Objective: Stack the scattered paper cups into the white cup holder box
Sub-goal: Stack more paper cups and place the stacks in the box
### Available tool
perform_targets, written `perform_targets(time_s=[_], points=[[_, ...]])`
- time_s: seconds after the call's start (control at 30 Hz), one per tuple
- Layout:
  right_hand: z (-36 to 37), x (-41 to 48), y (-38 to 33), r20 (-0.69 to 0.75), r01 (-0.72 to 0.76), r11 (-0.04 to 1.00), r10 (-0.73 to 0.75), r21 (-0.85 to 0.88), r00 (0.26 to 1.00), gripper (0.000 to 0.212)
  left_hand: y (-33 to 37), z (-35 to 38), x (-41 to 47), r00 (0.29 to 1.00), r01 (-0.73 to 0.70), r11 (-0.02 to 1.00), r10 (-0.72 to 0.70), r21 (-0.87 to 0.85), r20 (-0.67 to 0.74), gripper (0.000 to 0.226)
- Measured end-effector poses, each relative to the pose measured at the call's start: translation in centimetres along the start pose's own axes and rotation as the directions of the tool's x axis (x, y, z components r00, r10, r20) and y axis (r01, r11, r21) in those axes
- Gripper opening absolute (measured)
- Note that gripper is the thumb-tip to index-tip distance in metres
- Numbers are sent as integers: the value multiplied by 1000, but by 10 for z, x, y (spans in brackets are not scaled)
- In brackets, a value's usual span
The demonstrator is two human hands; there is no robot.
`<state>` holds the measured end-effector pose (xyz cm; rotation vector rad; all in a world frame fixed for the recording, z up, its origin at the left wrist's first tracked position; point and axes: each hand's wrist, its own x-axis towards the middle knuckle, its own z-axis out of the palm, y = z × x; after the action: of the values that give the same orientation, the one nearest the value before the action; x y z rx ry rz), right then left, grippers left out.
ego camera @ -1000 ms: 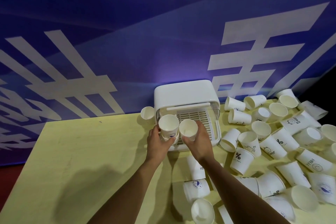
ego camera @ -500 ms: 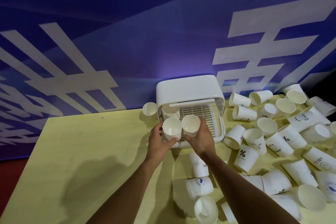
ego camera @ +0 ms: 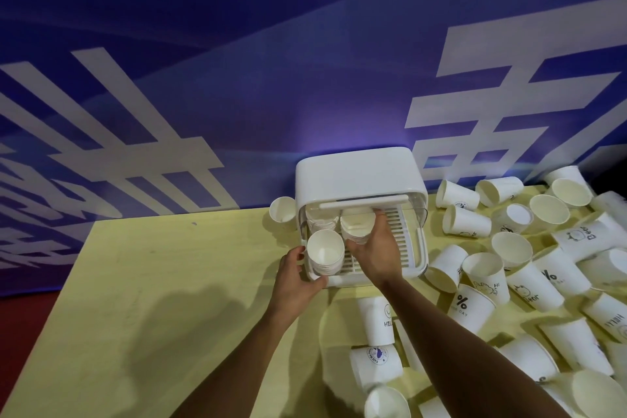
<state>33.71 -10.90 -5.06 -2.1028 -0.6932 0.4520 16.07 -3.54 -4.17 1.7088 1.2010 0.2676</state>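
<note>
Left hand [ego camera: 297,282] is gripping a cup stack [ego camera: 325,253], the box [ego camera: 356,176] mouth just beyond its fingers; right hand [ego camera: 378,249] is curling fingers round a second stack [ego camera: 356,227] inside.

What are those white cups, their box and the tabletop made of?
The cups look like paper: matte white, printed logos, thin rolled rims. The box seems plastic: smooth white shell, rounded corners, clear front flap. The tabletop is matte pale yellow, laminate or painted wood; I cannot tell which.
</note>
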Motion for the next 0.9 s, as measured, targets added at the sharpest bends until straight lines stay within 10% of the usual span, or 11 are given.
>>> perform_targets(time_s=[0.9], points=[[-9,6,12,66,-40,998,37,39,997,75,-33,-9,-12,997,69,996,-70,47,16,80]])
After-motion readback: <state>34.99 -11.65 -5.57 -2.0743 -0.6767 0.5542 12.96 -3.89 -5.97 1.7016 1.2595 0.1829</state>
